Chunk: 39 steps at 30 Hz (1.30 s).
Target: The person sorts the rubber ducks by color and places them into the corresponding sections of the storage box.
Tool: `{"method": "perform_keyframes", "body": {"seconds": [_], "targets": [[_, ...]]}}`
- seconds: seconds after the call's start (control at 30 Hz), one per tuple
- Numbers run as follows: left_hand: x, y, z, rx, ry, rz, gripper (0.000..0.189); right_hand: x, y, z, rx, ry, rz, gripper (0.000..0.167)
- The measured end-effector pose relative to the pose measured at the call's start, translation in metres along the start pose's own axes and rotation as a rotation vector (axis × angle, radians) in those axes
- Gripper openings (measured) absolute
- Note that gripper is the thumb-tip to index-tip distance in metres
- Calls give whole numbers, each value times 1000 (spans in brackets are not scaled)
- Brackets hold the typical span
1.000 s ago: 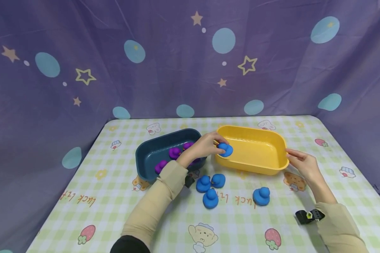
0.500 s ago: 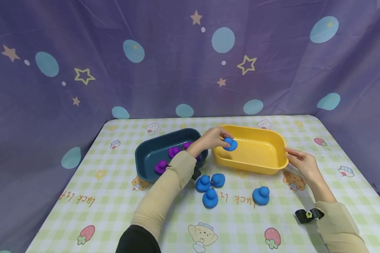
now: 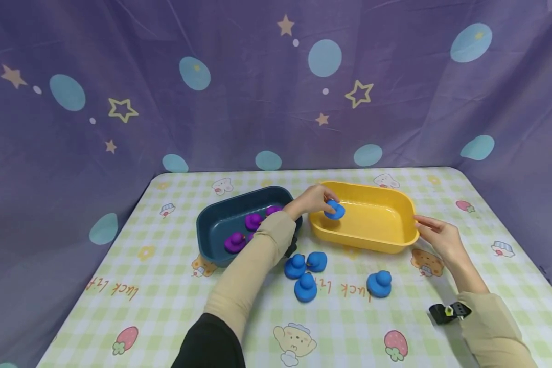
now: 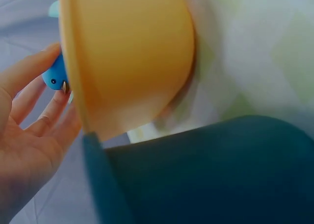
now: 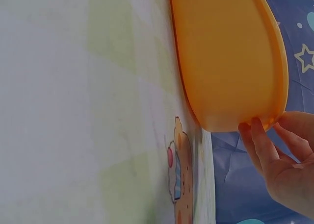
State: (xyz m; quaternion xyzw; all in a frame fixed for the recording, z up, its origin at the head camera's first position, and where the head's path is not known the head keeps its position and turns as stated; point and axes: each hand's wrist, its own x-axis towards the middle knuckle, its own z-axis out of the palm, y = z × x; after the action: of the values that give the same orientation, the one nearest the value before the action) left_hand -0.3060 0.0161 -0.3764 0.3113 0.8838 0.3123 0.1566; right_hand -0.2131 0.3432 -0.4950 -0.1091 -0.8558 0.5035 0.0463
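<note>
My left hand [image 3: 315, 198] holds a blue toy duck [image 3: 335, 209] between thumb and fingers, over the left end of the yellow basin [image 3: 359, 242]. In the left wrist view, the duck's head [image 4: 55, 79] shows past the basin's rim, and the rest of it is hidden. At the basin's right end, my right hand [image 3: 441, 239] touches the outside with fairly straight fingers. The right wrist view shows those fingertips [image 5: 257, 123] against the end wall, just below the rim. Beneath my left forearm stands a dark teal basin [image 3: 213, 232] with several purple toy ducks [image 3: 235, 243], some partly covered.
Three blue ducks [image 3: 305, 288] sit close together on the checked tablecloth [image 3: 175, 296], in front of the basins. Another blue duck [image 3: 379, 284] stands apart, farther right. A purple patterned curtain [image 3: 239, 117] hangs behind the table.
My left hand has carried the blue duck slightly right and back, farther over the yellow basin, and then nearly stopped. The right hand has stayed at the basin's right end.
</note>
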Motion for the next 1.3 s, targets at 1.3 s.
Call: {"method": "perform_keyframes", "body": {"seconds": [1.3], "targets": [[100, -84, 48, 177, -111, 51, 32, 3, 2, 0, 4, 4, 2, 67]]}}
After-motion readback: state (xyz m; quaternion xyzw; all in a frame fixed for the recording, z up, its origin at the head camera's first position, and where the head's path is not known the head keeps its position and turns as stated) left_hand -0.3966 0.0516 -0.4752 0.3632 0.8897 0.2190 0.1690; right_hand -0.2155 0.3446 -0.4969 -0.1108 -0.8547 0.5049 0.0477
